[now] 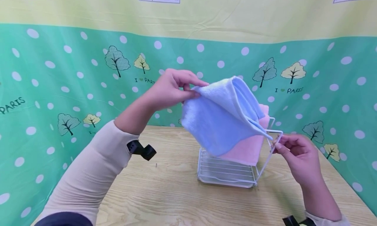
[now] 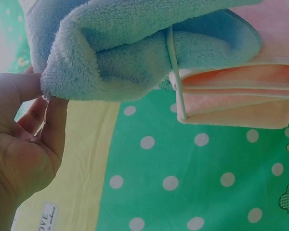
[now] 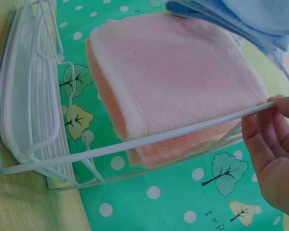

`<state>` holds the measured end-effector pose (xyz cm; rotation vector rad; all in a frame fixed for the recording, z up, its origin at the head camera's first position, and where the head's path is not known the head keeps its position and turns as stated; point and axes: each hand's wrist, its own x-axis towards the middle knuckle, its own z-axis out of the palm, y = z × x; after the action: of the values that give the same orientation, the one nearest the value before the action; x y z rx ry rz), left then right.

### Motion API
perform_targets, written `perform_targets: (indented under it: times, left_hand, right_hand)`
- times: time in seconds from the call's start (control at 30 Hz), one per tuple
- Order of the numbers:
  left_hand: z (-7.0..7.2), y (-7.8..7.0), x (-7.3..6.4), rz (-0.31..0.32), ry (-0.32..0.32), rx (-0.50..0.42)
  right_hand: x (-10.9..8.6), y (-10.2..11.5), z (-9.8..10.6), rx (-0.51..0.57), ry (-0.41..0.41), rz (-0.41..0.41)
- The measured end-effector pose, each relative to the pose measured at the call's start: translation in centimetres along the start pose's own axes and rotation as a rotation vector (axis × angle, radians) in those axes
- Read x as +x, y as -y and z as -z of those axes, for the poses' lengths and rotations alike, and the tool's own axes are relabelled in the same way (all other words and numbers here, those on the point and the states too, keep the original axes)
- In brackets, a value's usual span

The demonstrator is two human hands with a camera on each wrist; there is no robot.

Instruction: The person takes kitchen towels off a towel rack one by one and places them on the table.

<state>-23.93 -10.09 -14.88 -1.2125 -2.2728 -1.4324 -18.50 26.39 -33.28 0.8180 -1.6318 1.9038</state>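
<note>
While a yellow and green curtain [image 1: 88, 62] with dots and printed trees is being shown behind the tabletop [image 1: 165, 193], a white wire rack [image 1: 269, 158] is being carried by that surface, right of centre in the head view. At the rack's foot, a pale tray [image 1: 226, 182] is being crossed by a grid of wires. A folded pink towel [image 1: 247, 149] is being borne by the rack, and much of it is being hidden by a blue towel [image 1: 218, 118] in front. Near the frame's centre, the blue towel is being held up, its left corner being pinched by the left hand [image 1: 176, 88]; at the right, the rack's side bar is being gripped by the right hand [image 1: 300, 157]. A soft, fluffy pile and stacked folds are being displayed by the blue towel, its lower right end overlapping the rack's top; whether a bar is being wrapped by it cannot be told. In the right wrist view, layered, peach-toned edges are being shown by the pink towel.
</note>
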Motion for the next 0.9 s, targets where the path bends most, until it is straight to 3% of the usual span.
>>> perform_targets:
  times: [0.27,0.47,0.63,0.9]
  left_hand:
    - [0.9,1.0,-1.2,-0.005,-0.078,-0.154]
    - [1.7,1.9,-1.8,-0.002,-0.138,-0.240]
    - [2.3,2.1,-2.3,0.031,-0.193,-0.309]
    - [2.5,2.7,-2.7,0.075,-0.236,-0.410]
  right_hand:
    - [0.0,0.1,0.0,0.023,0.017,0.013]
    - [-0.1,0.3,-0.1,-0.072,-0.021,-0.052]
    - [0.1,0.2,-0.1,-0.048,0.001,-0.025]
    - [-0.1,0.3,-0.1,-0.104,-0.023,-0.059]
